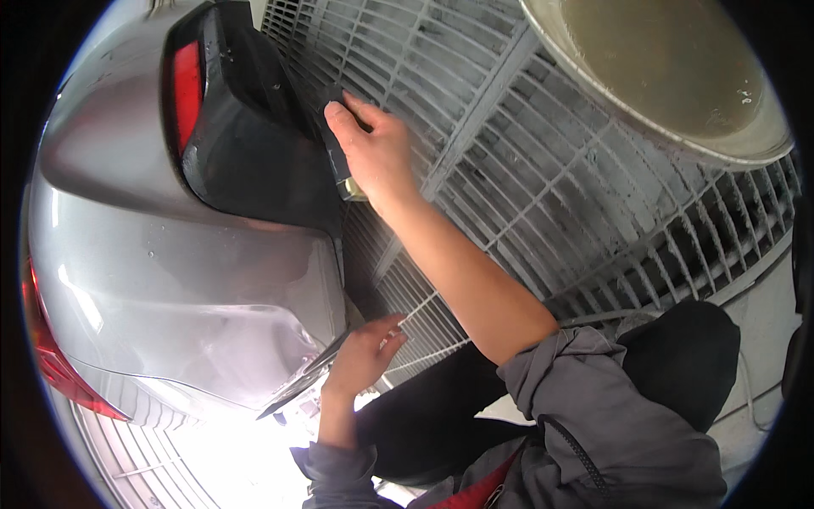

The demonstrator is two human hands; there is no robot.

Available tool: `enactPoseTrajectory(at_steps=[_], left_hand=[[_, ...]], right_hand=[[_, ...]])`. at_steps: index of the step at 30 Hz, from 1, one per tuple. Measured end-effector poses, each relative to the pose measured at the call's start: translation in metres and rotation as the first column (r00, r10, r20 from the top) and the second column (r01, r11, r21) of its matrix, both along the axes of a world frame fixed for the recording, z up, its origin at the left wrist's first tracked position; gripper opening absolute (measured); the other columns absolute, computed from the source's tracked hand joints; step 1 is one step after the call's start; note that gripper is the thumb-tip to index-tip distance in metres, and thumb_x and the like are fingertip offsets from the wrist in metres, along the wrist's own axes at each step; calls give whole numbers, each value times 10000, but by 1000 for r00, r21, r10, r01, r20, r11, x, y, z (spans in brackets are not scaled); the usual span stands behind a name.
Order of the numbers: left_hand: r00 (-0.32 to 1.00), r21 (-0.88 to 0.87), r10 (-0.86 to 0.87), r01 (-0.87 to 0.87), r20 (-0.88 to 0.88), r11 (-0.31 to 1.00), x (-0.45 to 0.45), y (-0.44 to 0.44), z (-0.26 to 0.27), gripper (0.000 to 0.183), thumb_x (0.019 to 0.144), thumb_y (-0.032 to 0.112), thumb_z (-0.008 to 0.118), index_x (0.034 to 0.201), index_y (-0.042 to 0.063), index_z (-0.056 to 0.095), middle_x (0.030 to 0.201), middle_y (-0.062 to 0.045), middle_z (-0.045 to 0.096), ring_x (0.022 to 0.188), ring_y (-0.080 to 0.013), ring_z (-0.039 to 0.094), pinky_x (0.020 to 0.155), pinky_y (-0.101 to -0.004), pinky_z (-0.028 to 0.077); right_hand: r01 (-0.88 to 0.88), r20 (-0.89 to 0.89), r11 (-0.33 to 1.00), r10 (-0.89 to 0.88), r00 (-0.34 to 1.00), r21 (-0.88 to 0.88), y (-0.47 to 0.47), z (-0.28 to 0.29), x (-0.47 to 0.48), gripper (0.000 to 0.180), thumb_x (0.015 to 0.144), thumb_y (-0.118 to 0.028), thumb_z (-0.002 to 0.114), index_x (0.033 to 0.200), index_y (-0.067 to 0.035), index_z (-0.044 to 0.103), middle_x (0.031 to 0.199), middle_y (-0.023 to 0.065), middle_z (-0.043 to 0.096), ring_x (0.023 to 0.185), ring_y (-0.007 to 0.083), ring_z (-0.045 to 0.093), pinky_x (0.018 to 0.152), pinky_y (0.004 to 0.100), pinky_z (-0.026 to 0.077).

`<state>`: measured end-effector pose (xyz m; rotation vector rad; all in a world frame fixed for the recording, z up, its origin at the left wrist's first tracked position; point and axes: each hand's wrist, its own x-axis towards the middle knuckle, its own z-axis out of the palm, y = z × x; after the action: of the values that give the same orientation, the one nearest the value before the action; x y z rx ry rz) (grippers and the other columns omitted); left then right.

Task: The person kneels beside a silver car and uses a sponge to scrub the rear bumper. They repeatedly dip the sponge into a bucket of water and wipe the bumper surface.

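Observation:
A silver-grey car bumper (191,267) with a black lower trim (267,172) and a red reflector (187,95) fills the left side. Water drops dot its paint. Close to the edge of the black trim, my right hand (378,143) has its thumb and fingers around a small dark piece (334,93), mostly hidden; its material is unclear. My left hand (362,356) is beside the bumper's lower end, fingers loosely bent and apart, with no object visible in it. A small pale yellowish block (353,189) shows below my right wrist.
Metal floor grating (509,146) runs beneath the bumper and my arms. A large round basin (668,137) of cloudy water stands at the upper right. A red tail light (70,375) lies at the far left. Strong glare washes out the lower left.

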<state>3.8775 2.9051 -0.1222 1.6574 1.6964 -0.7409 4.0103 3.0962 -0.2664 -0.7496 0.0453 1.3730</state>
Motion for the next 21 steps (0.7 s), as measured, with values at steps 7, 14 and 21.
enactPoseTrajectory(at_steps=[7,14,21], left_hand=[[997,-34,-49,51,64,998,11,16,-6,396,1033,244,715,1378,52,680,1195,-219,748,1067,-399,739,932,-454,580],[985,35,-123,119,117,992,25,28,5,396,1040,257,705,1387,66,680,1261,-214,733,1132,-414,713,959,-474,574],[980,49,-162,158,111,986,24,26,9,406,1045,272,698,1402,81,672,1257,-211,734,1135,-429,706,970,-481,575]], right_hand=[[-51,178,998,59,982,-44,-6,26,13,514,965,-341,788,1351,-3,750,1074,195,587,990,267,617,894,380,517],[51,224,998,-55,973,20,-7,28,7,441,989,-270,742,1254,83,745,692,145,625,719,186,596,716,349,499],[249,263,964,-266,928,93,-18,25,-22,371,1003,-241,715,1222,56,755,574,64,540,565,101,446,580,329,439]])
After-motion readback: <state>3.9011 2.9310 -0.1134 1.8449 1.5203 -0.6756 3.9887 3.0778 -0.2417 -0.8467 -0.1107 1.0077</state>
